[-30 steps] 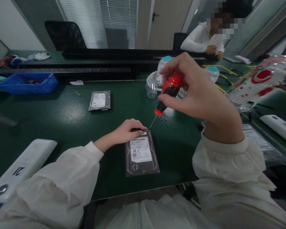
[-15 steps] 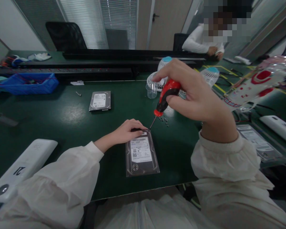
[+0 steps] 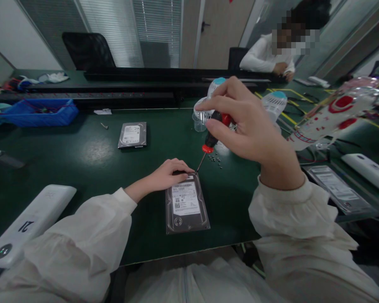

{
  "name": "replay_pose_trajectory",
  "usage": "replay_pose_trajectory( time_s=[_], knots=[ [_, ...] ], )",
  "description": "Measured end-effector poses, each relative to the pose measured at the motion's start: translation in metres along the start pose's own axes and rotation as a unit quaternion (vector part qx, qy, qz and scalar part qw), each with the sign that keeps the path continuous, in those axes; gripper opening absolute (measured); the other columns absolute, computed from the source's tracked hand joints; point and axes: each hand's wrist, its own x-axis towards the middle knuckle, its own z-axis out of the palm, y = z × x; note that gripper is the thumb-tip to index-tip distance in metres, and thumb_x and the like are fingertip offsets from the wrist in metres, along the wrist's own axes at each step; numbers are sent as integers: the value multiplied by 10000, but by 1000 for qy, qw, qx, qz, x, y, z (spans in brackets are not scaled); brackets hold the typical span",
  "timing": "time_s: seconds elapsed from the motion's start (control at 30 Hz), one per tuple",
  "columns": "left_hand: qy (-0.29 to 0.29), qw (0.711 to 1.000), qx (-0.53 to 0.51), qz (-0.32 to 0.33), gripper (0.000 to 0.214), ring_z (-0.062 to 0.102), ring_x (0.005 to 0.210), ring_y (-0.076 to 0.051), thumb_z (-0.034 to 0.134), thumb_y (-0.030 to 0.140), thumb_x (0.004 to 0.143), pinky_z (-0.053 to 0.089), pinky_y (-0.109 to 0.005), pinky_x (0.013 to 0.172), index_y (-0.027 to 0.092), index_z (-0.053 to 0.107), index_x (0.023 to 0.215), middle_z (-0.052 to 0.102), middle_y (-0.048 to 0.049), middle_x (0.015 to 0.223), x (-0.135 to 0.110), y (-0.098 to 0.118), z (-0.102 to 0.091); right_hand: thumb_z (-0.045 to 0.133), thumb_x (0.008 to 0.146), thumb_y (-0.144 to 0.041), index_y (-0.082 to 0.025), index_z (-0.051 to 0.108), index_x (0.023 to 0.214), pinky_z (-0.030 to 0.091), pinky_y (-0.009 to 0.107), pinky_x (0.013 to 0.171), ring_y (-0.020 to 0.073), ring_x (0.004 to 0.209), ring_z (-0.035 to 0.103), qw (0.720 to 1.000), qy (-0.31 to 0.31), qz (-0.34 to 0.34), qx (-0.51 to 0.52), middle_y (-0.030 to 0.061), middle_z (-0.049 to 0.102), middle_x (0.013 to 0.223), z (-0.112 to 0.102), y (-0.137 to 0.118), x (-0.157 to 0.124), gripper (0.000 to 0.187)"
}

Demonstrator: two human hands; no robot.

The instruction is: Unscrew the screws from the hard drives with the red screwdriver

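My left hand (image 3: 170,174) is closed over the far left end of a hard drive (image 3: 186,200), thumb on its top face. The drive lies label up on the green table near the front edge. My right hand (image 3: 249,126) holds a red and black screwdriver (image 3: 212,136) by its handle, between thumb and fingers. Its thin shaft slants down, with the tip at the drive's far right corner. Beyond the tip lie several small screws (image 3: 215,158). Behind the handle stands a small clear plastic cup (image 3: 200,122), partly covered by my fingers.
A second hard drive (image 3: 132,134) lies farther left. A blue bin (image 3: 41,112) sits at the far left, a white power bank (image 3: 31,223) by my left sleeve. To the right are another drive (image 3: 337,189) and a decorated bottle (image 3: 331,113). A person (image 3: 262,54) sits across the table.
My right hand has shifted slightly left and its fingers have turned around the screwdriver handle, the thumb now higher on it. My left hand and the hard drive stay put.
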Motion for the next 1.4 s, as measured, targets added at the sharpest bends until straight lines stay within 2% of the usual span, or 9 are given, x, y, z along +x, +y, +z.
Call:
replay_pose_trajectory(
  time_s=[0.1, 0.3, 0.5, 0.67, 0.8, 0.93, 1.0, 1.23, 1.4],
  knots=[
    [1, 1000, 3, -2, 283, 680, 1090, -232, 592, 291, 1056, 464, -411, 1002, 235, 779, 1261, 780, -48, 1168, 1, 1, 0, 601, 1015, -379, -268, 772, 1140, 571, 445, 857, 271, 983, 674, 999, 21, 34, 4, 96, 696, 1072, 5, 1, 1, 239],
    [1, 1000, 5, 1, 284, 687, 1079, -231, 590, 263, 1046, 460, -410, 1003, 223, 780, 1253, 784, -51, 1162, 1, 3, 0, 538, 991, -242, -247, 748, 1261, 580, 455, 908, 268, 1027, 681, 999, 7, -12, 37, 104, 717, 1136, 7, 5, 1, 342],
    [-5, 1000, 12, -14, 296, 678, 1086, -243, 581, 298, 1056, 458, -419, 997, 233, 778, 1268, 778, -57, 1171, 1, 3, -1, 570, 1021, -303, -224, 707, 1287, 568, 448, 891, 262, 978, 693, 1000, -1, 5, 1, 92, 709, 1116, 10, 5, 0, 309],
    [-6, 1000, 11, -9, 295, 677, 1077, -242, 592, 290, 1039, 455, -411, 990, 227, 779, 1259, 777, -56, 1162, 1, 3, -1, 613, 855, -132, -167, 552, 1364, 567, 450, 952, 254, 1073, 660, 998, 18, -32, 44, 128, 660, 1228, 4, 6, 0, 514],
    [-4, 1000, 8, -7, 300, 675, 1069, -238, 585, 302, 1046, 447, -416, 984, 227, 779, 1263, 777, -55, 1160, 1, 2, -1, 591, 777, -113, -220, 512, 1191, 575, 448, 887, 241, 1010, 638, 997, -2, -31, 65, 96, 629, 1183, 1, 10, 0, 435],
    [-3, 1000, 10, 3, 288, 686, 1058, -237, 601, 277, 1029, 448, -413, 989, 211, 785, 1241, 787, -57, 1150, 2, 3, -1, 645, 927, -288, -233, 533, 1066, 557, 437, 820, 230, 902, 621, 998, -5, -40, 58, 72, 648, 1061, 8, 12, 2, 187],
    [-3, 1000, 10, 6, 280, 689, 1061, -236, 604, 272, 1029, 451, -410, 996, 215, 787, 1234, 790, -55, 1148, 2, 3, -1, 662, 972, -401, -241, 558, 1039, 544, 427, 783, 225, 847, 614, 999, 10, -12, 37, 57, 663, 993, 10, 10, 2, 202],
    [-5, 1000, 12, -8, 290, 679, 1069, -234, 581, 299, 1056, 450, -413, 993, 236, 779, 1259, 780, -48, 1150, 1, 3, -1, 553, 889, -161, -226, 616, 1155, 560, 399, 857, 212, 918, 673, 996, -3, -18, 83, 64, 715, 1116, 4, 4, 1, 282],
    [-7, 1000, 13, -6, 292, 681, 1079, -236, 583, 301, 1054, 447, -415, 1007, 233, 779, 1260, 781, -47, 1155, 1, 4, -1, 575, 987, -314, -218, 690, 1132, 559, 400, 854, 213, 848, 695, 998, 10, -3, 61, 43, 744, 954, 5, 4, 2, 209]
  ],
)
